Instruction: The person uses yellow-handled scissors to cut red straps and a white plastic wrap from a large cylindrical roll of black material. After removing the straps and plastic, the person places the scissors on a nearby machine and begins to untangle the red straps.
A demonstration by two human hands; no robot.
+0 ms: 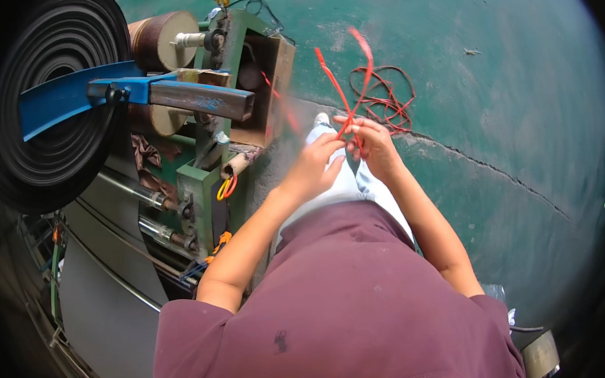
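In front of my waist, both hands are together on a red cord (331, 80). Its loose ends stick up and away from my fingers, and one stretch is blurred by motion. My left hand (315, 165) pinches the cord where strands cross between the hands. My right hand (375, 143) sits just beside it, fingers bent around the cord with a short piece hanging below. Whether the strands are knotted is too small to tell. Beyond my right hand, a loose tangle of red cord (389, 100) lies on the green floor.
At the left stands a machine with a large black roll (56, 38), a blue arm with a square metal bar (203, 99), steel rollers (128, 188) and a green frame (201, 204). Yellow and orange loop handles (227, 186) hang there. A crack (493, 172) crosses the floor (508, 87).
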